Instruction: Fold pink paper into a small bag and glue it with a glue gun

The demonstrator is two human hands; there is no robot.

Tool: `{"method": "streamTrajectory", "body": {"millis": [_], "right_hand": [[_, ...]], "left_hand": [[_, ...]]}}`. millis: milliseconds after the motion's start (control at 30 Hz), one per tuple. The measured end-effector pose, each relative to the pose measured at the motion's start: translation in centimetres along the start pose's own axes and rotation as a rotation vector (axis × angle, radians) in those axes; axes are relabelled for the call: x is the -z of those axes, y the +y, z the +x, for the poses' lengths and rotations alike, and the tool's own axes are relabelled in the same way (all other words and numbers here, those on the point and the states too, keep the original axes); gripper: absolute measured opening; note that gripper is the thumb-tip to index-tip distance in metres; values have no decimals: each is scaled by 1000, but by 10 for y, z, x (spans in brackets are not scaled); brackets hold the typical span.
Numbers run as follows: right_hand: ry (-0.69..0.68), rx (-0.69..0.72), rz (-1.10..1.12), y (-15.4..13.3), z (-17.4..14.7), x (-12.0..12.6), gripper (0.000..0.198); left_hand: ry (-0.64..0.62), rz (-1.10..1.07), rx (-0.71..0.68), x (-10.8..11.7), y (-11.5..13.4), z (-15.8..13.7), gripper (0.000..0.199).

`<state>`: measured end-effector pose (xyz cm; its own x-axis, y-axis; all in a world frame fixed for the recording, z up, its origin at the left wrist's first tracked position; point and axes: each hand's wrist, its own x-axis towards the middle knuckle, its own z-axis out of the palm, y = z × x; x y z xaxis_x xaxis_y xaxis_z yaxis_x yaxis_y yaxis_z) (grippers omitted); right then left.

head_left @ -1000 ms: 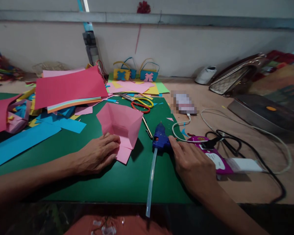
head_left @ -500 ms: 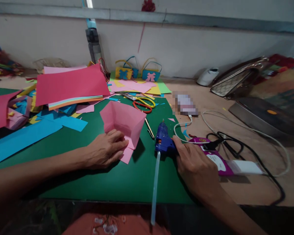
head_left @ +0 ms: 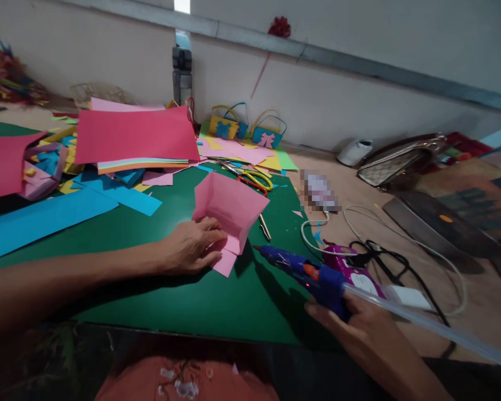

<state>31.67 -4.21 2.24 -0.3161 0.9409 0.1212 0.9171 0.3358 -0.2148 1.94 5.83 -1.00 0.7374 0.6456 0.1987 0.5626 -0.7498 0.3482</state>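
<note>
My left hand (head_left: 194,245) presses its fingers on the lower flap of a folded pink paper (head_left: 229,206), whose upper sides stand up like an open pocket. The paper rests on a green cutting board (head_left: 158,306). In my right hand (head_left: 369,334) is a blue hot glue gun (head_left: 313,275), gripped by its handle. Its nozzle points left towards the paper, apart from it, and a small red light glows on its side. A long clear glue stick (head_left: 426,323) sticks out of the back. Behind the paper lie scissors (head_left: 254,181) with red and yellow handles and a pen (head_left: 265,227).
A stack of coloured paper (head_left: 137,133) and blue strips (head_left: 50,220) lie at the left. Small paper bags (head_left: 267,136) stand by the wall. To the right are a charging phone (head_left: 319,190), a purple power strip (head_left: 350,270), tangled cables (head_left: 384,250) and a grey case (head_left: 434,223).
My right hand has swung the glue gun from pointing away to pointing left and lifted it over the board. My left hand still presses the pink paper. The view has tilted.
</note>
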Motion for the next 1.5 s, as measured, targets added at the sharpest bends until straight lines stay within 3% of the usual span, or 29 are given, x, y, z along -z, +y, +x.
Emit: {"method": "streamTrajectory", "body": {"millis": [333,500,633,833,1000,1100,1233,1500], "right_hand": [[-139,-234,135,-24,6,15,28],[-168,-356,168,-30,7,16,33],[-148,-387,145,-33,8,18,36],[-157,-408,153,-35,7,18,43],[-128,-400,188,-31,4,14,52],[-144,-418,205,-31,5,15,56],[-167,-406,257,-34,5,16,51],[-203,-403,518,-34,4,11,38]], "left_hand": [[16,365,-85,0,19,15,30],[63,463,-93,-1,25,20,47],[44,444,-44,2,30,24,40],[38,220,12,-2,21,27,19],[101,19,64,-5,20,31,30],[158,-224,157,-3,24,34,21],[139,-585,293,-1,27,38,20],[115,-807,421,7,29,44,22]]}}
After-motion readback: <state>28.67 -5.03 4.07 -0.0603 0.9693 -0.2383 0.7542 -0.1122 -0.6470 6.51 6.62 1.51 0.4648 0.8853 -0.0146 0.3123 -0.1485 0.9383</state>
